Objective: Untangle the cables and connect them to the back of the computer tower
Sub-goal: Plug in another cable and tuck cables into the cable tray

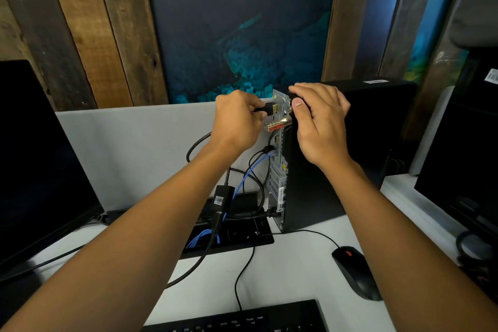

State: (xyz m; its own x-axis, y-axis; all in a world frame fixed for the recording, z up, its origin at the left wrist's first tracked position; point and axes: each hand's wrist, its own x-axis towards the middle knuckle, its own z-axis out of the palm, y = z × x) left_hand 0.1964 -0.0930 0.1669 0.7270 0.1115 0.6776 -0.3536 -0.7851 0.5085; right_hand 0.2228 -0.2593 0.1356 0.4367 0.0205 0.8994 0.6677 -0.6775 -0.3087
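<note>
A keyboard point(242, 318) and mouse point(355, 272) lie nearest on the desk point(296, 264). Beyond them cables point(253, 178) loop from a floor-box slot up to the tower point(350, 148), which stands upright, rear panel facing left. The left hand point(237, 118) pinches a black plug point(269, 108) just beside the upper ports; the right hand point(320, 121) rests flat-fingered on the tower's top corner, steadying it. Likely risks: the plug meeting its port crooked or flipped and jamming, or a hard push sliding the tower and tugging the seated blue cable point(250, 170).
</note>
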